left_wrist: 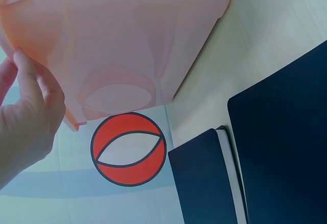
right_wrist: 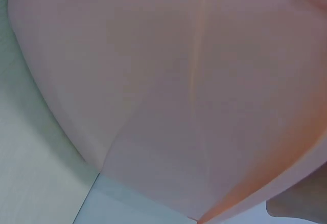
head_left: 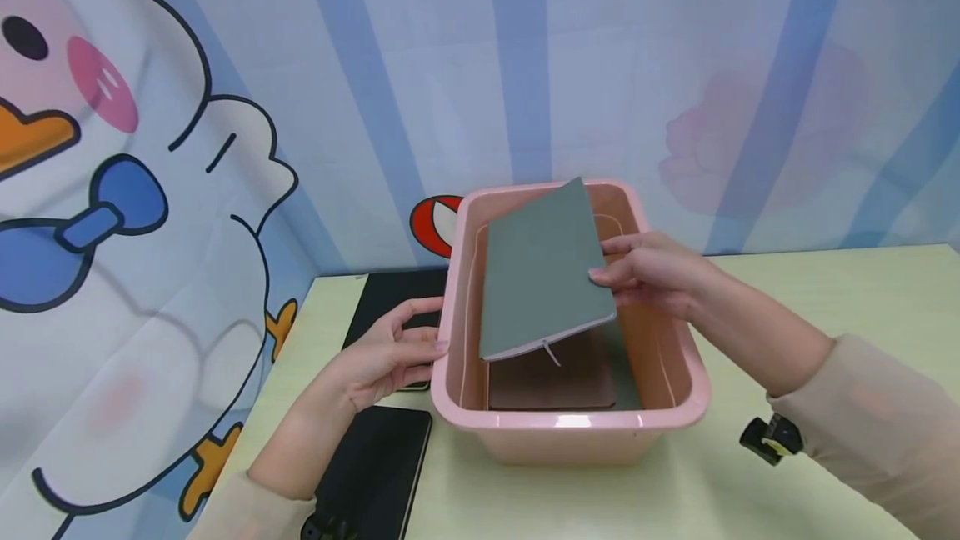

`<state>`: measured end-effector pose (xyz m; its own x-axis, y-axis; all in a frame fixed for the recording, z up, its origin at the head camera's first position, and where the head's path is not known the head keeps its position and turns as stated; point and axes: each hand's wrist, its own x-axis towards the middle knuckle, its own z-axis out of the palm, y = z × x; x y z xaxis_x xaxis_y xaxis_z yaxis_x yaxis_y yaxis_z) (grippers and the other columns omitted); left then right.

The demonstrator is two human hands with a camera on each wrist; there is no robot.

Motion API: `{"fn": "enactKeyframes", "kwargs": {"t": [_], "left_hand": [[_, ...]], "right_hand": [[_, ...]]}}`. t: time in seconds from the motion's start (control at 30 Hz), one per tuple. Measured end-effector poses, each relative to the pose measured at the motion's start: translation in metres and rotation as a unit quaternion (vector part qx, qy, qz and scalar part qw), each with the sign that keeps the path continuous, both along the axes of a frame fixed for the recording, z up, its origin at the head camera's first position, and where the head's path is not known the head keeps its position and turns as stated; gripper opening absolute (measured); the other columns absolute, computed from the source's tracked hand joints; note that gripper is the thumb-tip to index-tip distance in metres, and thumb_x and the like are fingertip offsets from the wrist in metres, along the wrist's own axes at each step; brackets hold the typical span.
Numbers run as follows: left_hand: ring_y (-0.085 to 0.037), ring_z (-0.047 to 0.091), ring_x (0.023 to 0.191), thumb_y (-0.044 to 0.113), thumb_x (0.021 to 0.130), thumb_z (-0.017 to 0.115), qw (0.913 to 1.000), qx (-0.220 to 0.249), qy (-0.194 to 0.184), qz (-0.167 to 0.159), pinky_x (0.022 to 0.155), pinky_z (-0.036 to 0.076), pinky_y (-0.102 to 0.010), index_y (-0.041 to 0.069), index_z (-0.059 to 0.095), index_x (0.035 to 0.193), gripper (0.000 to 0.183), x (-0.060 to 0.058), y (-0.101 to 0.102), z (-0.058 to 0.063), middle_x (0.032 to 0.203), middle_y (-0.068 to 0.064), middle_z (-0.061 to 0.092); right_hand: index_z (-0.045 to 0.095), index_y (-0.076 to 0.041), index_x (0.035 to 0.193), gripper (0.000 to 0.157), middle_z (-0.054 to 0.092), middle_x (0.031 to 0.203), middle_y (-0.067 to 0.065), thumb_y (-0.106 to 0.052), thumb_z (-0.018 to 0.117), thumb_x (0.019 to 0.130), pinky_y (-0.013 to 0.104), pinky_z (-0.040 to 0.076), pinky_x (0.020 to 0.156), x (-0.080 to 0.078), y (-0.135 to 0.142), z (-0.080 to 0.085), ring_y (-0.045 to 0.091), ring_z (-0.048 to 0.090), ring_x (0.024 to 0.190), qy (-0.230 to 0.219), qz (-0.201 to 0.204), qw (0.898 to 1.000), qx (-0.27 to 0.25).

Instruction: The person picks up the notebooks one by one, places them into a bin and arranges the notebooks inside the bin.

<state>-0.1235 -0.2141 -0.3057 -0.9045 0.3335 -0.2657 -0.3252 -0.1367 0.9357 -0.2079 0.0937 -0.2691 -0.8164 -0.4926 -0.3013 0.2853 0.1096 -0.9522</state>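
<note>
My right hand [head_left: 652,269] pinches the right edge of a grey-green notebook [head_left: 543,269], thumb on its cover. The notebook is tilted over the pink plastic basin [head_left: 570,420], its far corner above the back rim and a ribbon hanging from its near edge. Inside the basin lie a brown notebook [head_left: 551,382] and, partly under it, another greenish one [head_left: 624,369]. At the left rim, my left hand [head_left: 386,357] holds the basin by its edge; the left wrist view shows the fingertips [left_wrist: 23,60] right at that rim. The basin's wall fills most of the right wrist view.
Left of the basin, a black notebook [head_left: 382,461] lies near the front and another black one [head_left: 375,294] behind it, partly covered by my left hand. A blue striped backdrop [head_left: 457,48] with a cartoon duck borders the pale table [head_left: 825,298] at the back and left.
</note>
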Motion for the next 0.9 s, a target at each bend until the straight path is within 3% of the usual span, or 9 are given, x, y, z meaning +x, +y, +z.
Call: {"fn": "enactKeyframes", "kwargs": {"t": [0.13, 0.33, 0.67, 0.9], "left_hand": [[-0.022, 0.066, 0.09, -0.005, 0.087, 0.058, 1.0, 0.002, 0.004, -0.004, 0.078, 0.054, -0.032, 0.004, 0.025, 0.14, 0.064, 0.001, 0.0, -0.002, 0.105, -0.011, 0.063], [-0.022, 0.066, 0.09, -0.006, 0.086, 0.059, 0.9999, 0.006, 0.011, -0.007, 0.079, 0.054, -0.033, 0.004, 0.026, 0.139, 0.064, 0.0, 0.0, -0.003, 0.105, -0.011, 0.063], [-0.023, 0.065, 0.093, -0.005, 0.086, 0.06, 0.9999, 0.003, 0.013, -0.009, 0.08, 0.053, -0.035, 0.005, 0.026, 0.139, 0.065, -0.004, 0.001, -0.002, 0.106, -0.011, 0.063], [-0.023, 0.064, 0.094, -0.006, 0.086, 0.059, 0.9999, 0.005, 0.006, -0.008, 0.08, 0.054, -0.033, 0.006, 0.026, 0.138, 0.063, -0.002, -0.002, -0.003, 0.107, -0.011, 0.063]], "right_hand": [[0.01, 0.01, 0.144, 0.069, 0.058, 0.099, 0.007, 0.001, 0.052, 0.09, 0.028, 0.056, 0.073, 0.003, -0.006, 0.0, 0.008, 0.065, 0.072, 0.002, -0.002, 1.0, 0.012], [0.01, 0.012, 0.143, 0.069, 0.062, 0.085, 0.001, 0.003, 0.053, 0.089, 0.028, 0.057, 0.07, 0.003, -0.014, -0.004, 0.009, 0.065, 0.07, -0.009, 0.001, 1.0, -0.003], [0.021, 0.015, 0.139, 0.059, 0.063, 0.078, 0.001, 0.006, 0.051, 0.089, 0.028, 0.057, 0.067, 0.005, -0.022, -0.014, 0.01, 0.065, 0.068, -0.021, -0.008, 1.0, -0.014], [0.013, 0.015, 0.141, 0.067, 0.062, 0.074, 0.0, 0.005, 0.052, 0.088, 0.024, 0.057, 0.061, 0.005, -0.025, -0.023, 0.007, 0.063, 0.063, -0.026, -0.011, 1.0, 0.008]]}}
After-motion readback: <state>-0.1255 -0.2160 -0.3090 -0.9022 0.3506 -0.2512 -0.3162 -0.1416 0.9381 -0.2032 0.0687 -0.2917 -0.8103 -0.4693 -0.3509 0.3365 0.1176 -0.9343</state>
